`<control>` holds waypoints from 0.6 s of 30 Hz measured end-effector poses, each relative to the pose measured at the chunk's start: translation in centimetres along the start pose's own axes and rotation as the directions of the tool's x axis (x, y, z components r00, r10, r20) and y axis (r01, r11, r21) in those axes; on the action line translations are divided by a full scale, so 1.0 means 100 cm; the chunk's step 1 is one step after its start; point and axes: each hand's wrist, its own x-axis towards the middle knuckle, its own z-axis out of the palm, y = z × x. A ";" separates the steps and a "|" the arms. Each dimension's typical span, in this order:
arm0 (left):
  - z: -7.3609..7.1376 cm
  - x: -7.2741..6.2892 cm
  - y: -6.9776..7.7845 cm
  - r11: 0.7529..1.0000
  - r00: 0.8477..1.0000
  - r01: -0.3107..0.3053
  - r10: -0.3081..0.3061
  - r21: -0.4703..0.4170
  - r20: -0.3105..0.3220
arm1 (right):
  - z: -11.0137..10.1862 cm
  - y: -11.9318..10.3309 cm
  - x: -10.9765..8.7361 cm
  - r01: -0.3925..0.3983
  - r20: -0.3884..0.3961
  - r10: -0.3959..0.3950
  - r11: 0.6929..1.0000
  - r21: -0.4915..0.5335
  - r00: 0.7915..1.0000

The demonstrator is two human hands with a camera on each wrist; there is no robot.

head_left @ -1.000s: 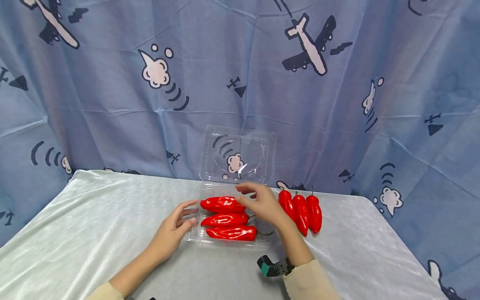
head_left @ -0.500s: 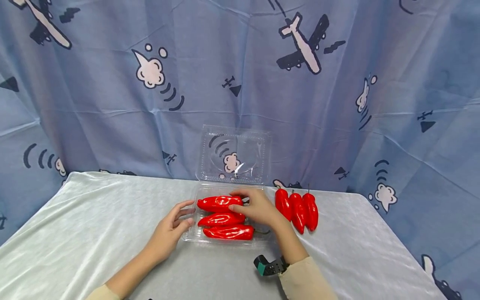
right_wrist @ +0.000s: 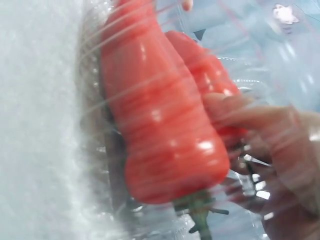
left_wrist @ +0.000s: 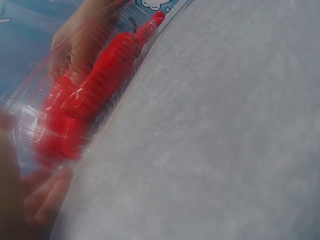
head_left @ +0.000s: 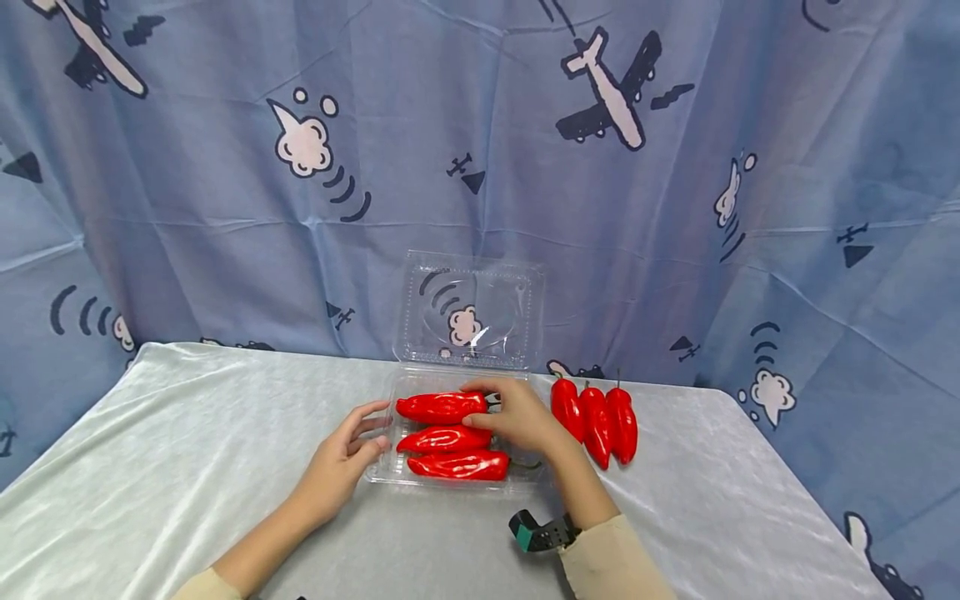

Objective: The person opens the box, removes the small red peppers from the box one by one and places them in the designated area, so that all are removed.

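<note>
Left hand (head_left: 341,458): relaxed, touching left edge of clamshell (head_left: 390,477)
Right hand (head_left: 522,415): grasping rearmost red pepper (head_left: 435,408)
Loose peppers (head_left: 597,427): toward far edge of worktop (head_left: 225,408)

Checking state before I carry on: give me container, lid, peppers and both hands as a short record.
Container: clear plastic, on white cloth
Lid: open, standing at the far side
Inside peppers: three, red, side by side
Outside peppers: three, red, right of container
Left hand: at container's left edge
Right hand: thumb and fingers around farthest inside pepper, stem end
</note>
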 end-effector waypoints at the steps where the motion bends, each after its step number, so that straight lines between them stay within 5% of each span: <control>1: 0.000 0.000 0.000 1.000 1.000 -0.001 0.001 -0.005 0.001 | -0.001 0.000 0.000 -0.006 -0.002 0.006 1.000 0.010 1.000; 18: 0.001 0.000 0.002 1.000 1.000 0.011 -0.011 -0.007 -0.005 | -0.023 -0.017 -0.008 -0.027 -0.061 0.026 0.999 -0.024 0.998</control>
